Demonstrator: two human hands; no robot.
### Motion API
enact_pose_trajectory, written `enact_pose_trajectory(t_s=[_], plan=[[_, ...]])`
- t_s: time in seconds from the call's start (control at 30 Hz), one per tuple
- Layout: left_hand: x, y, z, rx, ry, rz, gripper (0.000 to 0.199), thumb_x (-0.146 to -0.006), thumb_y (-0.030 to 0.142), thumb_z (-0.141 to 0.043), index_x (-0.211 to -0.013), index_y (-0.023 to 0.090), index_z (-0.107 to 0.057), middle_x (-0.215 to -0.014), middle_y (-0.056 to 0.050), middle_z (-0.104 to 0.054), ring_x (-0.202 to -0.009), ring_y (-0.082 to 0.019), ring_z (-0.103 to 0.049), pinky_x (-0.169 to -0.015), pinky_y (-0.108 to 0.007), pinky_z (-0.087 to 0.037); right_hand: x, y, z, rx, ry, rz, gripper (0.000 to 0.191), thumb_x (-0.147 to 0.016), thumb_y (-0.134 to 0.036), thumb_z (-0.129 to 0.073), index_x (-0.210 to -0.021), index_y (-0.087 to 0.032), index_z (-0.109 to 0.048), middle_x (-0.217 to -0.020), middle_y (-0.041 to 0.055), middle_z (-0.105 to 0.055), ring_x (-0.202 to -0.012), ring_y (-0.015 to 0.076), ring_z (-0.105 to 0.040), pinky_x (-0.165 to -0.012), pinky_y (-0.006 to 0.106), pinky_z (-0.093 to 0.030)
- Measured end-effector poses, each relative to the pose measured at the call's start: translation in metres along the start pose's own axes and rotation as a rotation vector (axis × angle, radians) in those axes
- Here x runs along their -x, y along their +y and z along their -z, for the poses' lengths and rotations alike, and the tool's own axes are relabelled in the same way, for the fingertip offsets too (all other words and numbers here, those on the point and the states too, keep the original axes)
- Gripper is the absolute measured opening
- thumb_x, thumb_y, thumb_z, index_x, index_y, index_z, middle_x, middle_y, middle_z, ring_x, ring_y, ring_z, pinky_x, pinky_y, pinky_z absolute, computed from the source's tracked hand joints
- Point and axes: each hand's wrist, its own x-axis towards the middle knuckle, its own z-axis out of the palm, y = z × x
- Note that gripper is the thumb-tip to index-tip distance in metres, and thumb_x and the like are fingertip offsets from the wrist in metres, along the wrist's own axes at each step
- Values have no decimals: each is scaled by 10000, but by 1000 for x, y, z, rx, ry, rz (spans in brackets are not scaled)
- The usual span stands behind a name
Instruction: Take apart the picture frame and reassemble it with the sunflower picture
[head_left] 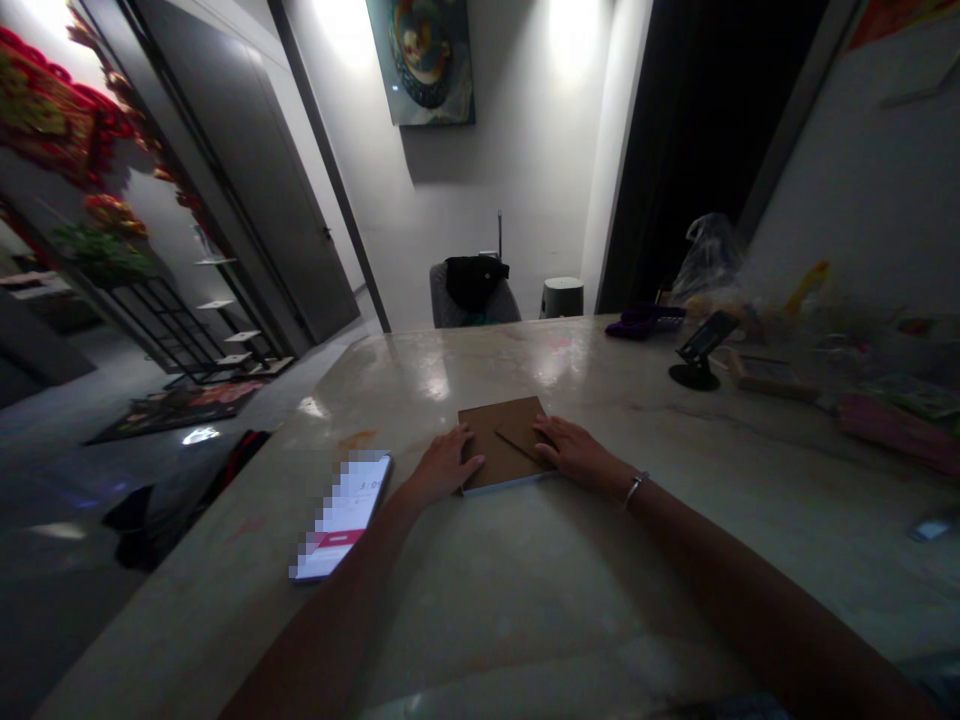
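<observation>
A notebook [491, 465] with a plain brown cover lies closed on the stone-topped table, its white page edge facing me. Across the cover, slanting down to the right, lies a thin dark stick like a pencil [516, 444]. My left hand [446, 465] rests on the notebook's left edge, thumb and fingers apart. On the right edge lies my right hand [576, 450], fingers stretched out and thumb near the stick's lower end; whether it touches the stick I cannot tell. A bracelet circles my right wrist. Left of my left forearm is a lit phone [349, 515], its screen partly pixelated.
A black phone stand [701, 352] and a purple item [645, 321] sit at the table's [480, 600] far right. Plastic bags [709, 260] and clutter line the right wall. Beyond the far edge are a chair with a black bag [476, 280] and a round bin [562, 298].
</observation>
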Motion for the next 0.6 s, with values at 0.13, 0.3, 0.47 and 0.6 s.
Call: enact_pose_trajectory(t_s=[0.13,0.3,0.47,0.6], plan=[[0,2,1,-14,2,6,498,-773,393,-472,-1181,108,-492,-1348,-152,-403,-1209,-262,-405,-1018,-375,-289,-6,2,-2,-8,-7,-3,488,-885,-415,-321,-1273,-138,-423,-1375,114,-375,-1268,217,-330,-1050,373,-240],[1,4,2,-4,8,28,478,-767,396,-482,-1167,135,-496,-1337,-137,-419,-1203,-263,-409,-998,-377,-318,-11,-2,3,19,19,-14,462,-885,-411,-327,-1208,-125,-493,-1311,126,-457,-1218,211,-401,-1028,353,-277],[3,7,2,-29,17,40,541,-744,449,-505,-1174,121,-481,-1337,-145,-413,-1200,-274,-405,-1010,-382,-300,-14,-2,-1,8,55,-12,444,-882,-401,-340,-1194,-132,-508,-1287,119,-485,-1201,202,-422,-1029,347,-282],[2,7,0,-38,8,42,565,-750,489,-479,-1189,133,-466,-1357,-133,-390,-1218,-276,-381,-1016,-392,-288,-16,4,-9,-40,62,-23,471,-876,-407,-355,-1244,-135,-464,-1373,114,-378,-1268,216,-333,-1055,370,-245]])
